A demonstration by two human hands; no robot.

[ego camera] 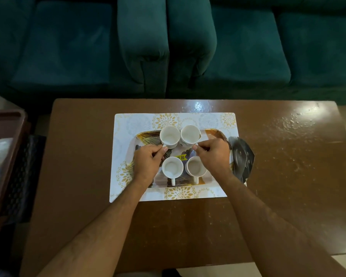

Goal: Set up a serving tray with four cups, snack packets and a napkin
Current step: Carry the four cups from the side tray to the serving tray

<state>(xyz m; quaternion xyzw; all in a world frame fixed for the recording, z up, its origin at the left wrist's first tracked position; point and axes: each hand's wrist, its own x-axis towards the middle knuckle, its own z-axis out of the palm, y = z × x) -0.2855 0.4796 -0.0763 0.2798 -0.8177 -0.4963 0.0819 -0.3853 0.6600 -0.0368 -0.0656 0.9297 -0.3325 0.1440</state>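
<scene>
A patterned serving tray (216, 133) lies on a white and gold placemat (128, 124). On it stand white cups in two rows. My left hand (148, 158) pinches the handle of the far left cup (169, 136). My right hand (214, 152) pinches the handle of the far right cup (190, 135). The near left cup (172, 167) and near right cup (196, 166) stand free, handles pointing toward me. A dark shiny packet (244, 154) lies at the tray's right edge, partly under my right wrist.
The brown wooden table (288, 156) carries the placemat. A dark brown tray (6, 136) holding plastic-wrapped items sits at the far left, off the table. A teal sofa (168, 47) runs along the far side.
</scene>
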